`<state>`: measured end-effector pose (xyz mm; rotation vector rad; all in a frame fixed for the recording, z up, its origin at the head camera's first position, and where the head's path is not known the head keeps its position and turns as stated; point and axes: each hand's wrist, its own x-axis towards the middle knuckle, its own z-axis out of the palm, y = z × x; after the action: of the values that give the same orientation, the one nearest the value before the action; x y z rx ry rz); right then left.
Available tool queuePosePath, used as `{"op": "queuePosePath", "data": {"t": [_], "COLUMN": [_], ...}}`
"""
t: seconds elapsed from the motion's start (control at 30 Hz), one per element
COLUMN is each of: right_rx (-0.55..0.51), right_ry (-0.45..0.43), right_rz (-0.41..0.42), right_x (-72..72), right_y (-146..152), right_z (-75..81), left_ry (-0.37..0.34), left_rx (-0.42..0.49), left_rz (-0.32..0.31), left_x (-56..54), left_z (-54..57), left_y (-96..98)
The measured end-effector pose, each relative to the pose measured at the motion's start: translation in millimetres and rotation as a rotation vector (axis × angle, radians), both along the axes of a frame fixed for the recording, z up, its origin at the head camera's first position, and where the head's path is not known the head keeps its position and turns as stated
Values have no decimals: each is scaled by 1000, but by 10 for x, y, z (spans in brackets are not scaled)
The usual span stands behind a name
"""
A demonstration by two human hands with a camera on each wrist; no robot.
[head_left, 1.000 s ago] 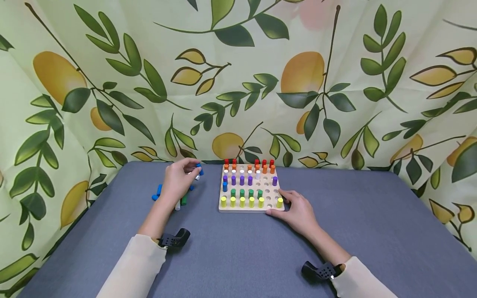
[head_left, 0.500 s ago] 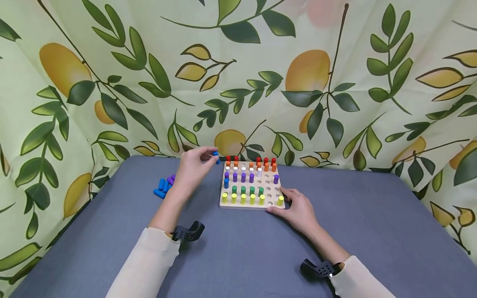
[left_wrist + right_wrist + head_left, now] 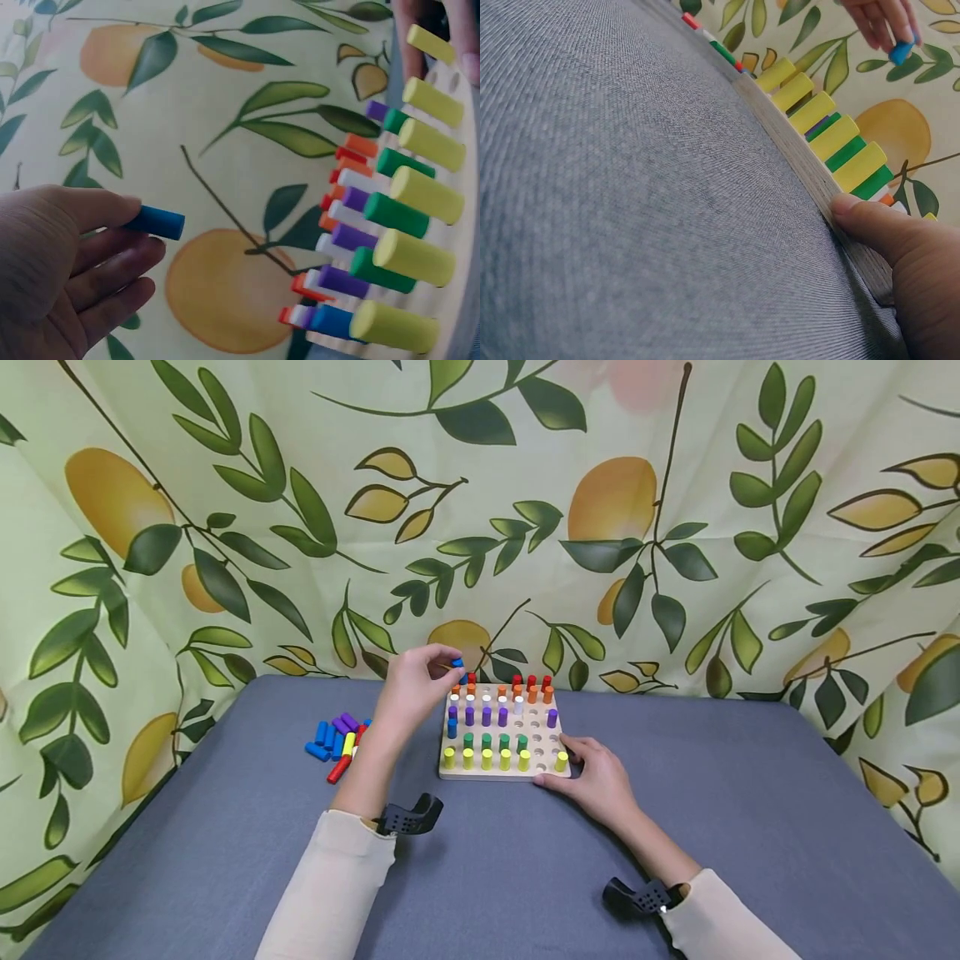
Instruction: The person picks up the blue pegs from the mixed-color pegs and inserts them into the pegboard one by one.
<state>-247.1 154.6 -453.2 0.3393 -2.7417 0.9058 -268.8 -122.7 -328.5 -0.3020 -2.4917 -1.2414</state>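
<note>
Between thumb and fingertips my left hand (image 3: 414, 687) pinches a blue peg (image 3: 159, 223), held in the air over the far left corner of a wooden pegboard (image 3: 480, 777). Rows of upright pegs stand in the board: yellow pegs (image 3: 487, 760) nearest me, then green pegs (image 3: 486, 742), a single blue one at the left, purple pegs (image 3: 486, 717), white, orange and red ones behind. Some holes toward the right are bare. My right hand (image 3: 600, 781) grips the board's near right corner, its thumb (image 3: 855, 210) against the front edge in the right wrist view.
Left of the board lies a loose pile of pegs in blue, purple, yellow and red, including a red peg (image 3: 339, 769); my left forearm hides part of it. A grey cloth (image 3: 510, 877) covers the table. Behind hangs a leaf-and-fruit patterned curtain (image 3: 300, 410).
My left hand has carried the blue peg rightward from beside the pile to above the board's far left corner, uncovering more of the pile. The right hand stays at the board's corner.
</note>
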Motion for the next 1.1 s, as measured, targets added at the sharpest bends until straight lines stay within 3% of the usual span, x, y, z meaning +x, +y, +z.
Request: {"op": "queuePosePath", "data": {"t": [0.27,0.7,1.1], "right_rx": [-1,8,15], "right_ry": [-9,-14,-21], "right_rz": [0,10,5], "right_x": [13,-10,-15], "right_y": [-20,1,-7], "right_z": [-19,0,5], "left_ry": [-66,-135,-228], "left_rx": [-80,-196,-245], "left_rz": [-68,-138,-111], "left_x": [-56,-138,-199], "left_z": [-189,-313,-449], "left_y": [20,-1,-9]}}
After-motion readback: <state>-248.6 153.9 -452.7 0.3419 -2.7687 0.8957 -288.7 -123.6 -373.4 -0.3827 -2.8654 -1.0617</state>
